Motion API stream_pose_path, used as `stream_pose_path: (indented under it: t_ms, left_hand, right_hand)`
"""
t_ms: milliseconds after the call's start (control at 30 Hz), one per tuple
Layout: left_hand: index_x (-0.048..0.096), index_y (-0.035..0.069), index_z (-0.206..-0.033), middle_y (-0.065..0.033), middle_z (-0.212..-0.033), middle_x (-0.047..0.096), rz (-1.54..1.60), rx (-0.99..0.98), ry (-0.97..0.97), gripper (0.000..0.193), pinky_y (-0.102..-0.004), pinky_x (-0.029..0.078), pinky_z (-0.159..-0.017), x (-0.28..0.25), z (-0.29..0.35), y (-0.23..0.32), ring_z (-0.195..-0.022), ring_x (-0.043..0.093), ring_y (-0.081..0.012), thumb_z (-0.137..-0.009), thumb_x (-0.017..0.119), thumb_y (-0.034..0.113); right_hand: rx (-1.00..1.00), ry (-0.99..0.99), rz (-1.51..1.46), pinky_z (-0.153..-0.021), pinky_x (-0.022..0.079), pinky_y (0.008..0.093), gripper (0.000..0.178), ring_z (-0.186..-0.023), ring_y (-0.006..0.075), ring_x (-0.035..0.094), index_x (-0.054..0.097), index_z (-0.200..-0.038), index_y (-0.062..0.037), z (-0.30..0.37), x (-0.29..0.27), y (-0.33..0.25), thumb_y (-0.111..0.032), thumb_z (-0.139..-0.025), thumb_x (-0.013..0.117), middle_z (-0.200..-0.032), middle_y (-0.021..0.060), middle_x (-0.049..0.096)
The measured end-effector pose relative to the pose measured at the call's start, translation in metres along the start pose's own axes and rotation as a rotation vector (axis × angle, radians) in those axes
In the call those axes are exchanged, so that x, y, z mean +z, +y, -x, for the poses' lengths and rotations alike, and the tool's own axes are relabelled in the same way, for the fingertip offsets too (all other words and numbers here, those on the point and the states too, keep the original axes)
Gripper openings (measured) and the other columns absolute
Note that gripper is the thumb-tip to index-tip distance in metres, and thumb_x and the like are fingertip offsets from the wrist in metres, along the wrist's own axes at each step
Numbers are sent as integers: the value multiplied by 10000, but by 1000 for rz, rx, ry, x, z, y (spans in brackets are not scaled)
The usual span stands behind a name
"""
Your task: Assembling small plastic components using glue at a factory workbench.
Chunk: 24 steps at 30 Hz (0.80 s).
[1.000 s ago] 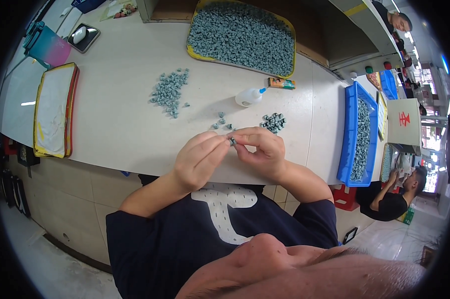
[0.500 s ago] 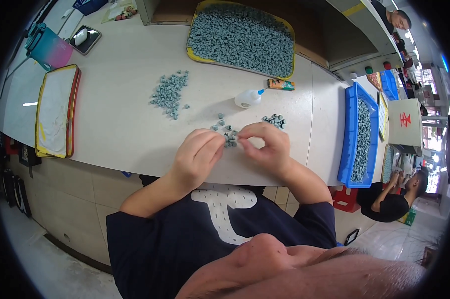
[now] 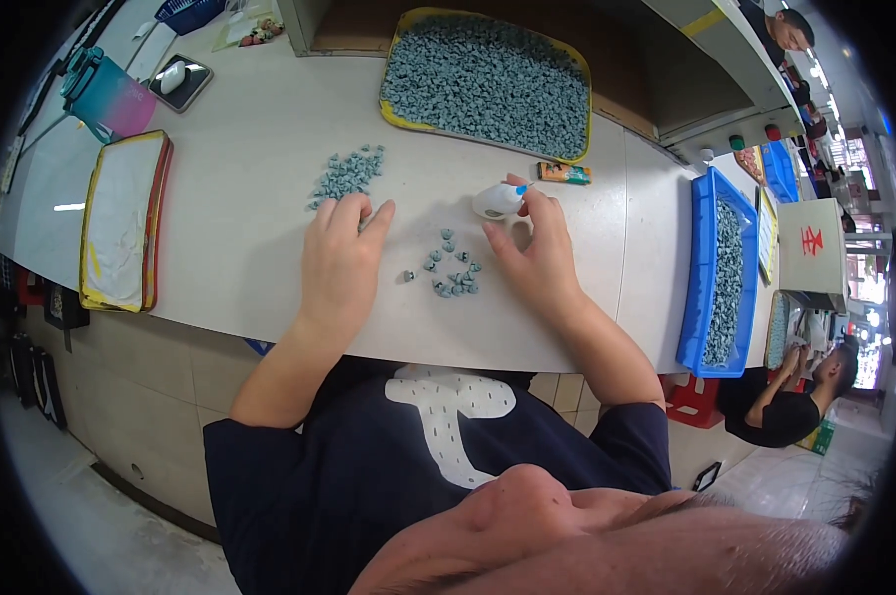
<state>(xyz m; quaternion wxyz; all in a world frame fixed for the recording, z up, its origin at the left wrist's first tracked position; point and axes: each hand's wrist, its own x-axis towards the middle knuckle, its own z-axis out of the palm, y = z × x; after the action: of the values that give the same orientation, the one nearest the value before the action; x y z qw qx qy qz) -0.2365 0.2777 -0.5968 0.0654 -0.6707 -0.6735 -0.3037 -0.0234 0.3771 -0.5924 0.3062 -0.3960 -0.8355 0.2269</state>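
My left hand [image 3: 341, 253] is open, its thumb and forefinger apart, at the near edge of a loose pile of small grey-green pieces [image 3: 349, 171], covering part of it. The kind of these pieces is too small to tell. My right hand [image 3: 535, 253] reaches around a small white squeeze bottle [image 3: 496, 201] with a blue tip, its thumb apart from the fingers on the near side. Between my hands lies a smaller group of similar pieces [image 3: 455, 288], some with dark spots, and a single piece [image 3: 408, 277] sits left of it.
A yellow-rimmed tray [image 3: 387, 111] full of pieces stands at the back, with a small orange-green box [image 3: 564, 174] before it. A blue bin [image 3: 694, 283] is on the right. Far left are a flat white-topped tray [image 3: 121, 223] and a jug [image 3: 106, 94]. Other people sit at right.
My left hand has moved away and left to the pile. My right hand has moved away to the bottle, leaving the central pieces in view and hiding the dark cluster at right.
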Motion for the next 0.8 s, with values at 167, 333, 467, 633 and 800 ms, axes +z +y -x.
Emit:
stream_pose_path:
  t_ms: [167,333,467,633,800]
  left_hand:
    - [688,8,-924,-62,-851,561,15,8,-34,192,-335,451,-675,14,3,2,-788,528,-240,-739,639,10]
    - [675,3,-917,-65,-867,577,97,27,-15,176,-329,454,-674,13,3,11,-798,536,-242,-744,644,0]
    - [665,-3,-925,-72,-879,594,326,-56,21,134,-310,456,-654,3,7,37,-775,551,-236,-795,641,17]
    - [636,-11,-975,-63,-878,612,993,-351,-203,119,-270,456,-646,-7,25,73,-695,532,-151,-916,595,85]
    - [609,-11,-1020,-46,-876,614,1767,-813,-404,179,-259,448,-632,7,30,65,-676,504,-118,-948,588,151]
  right_hand:
    - [58,-99,28,-851,449,308,436,-948,180,544,488,-1217,-23,0,-11,10,-37,-821,670,-1161,108,588]
    - [103,-24,-365,-828,479,304,400,-966,169,582,507,-1193,-31,16,-18,29,-16,-831,676,-1133,92,593]
    - [126,-30,-503,-828,493,314,350,-976,174,606,536,-1150,-37,23,-35,24,1,-833,680,-1127,86,597]
    - [47,-153,-281,-836,492,307,348,-952,182,627,538,-1128,-36,20,-60,11,-9,-822,701,-1146,103,614]
    - [-56,-90,-249,-813,485,301,375,-880,204,623,547,-1116,-39,15,-60,6,-36,-792,734,-1074,103,641]
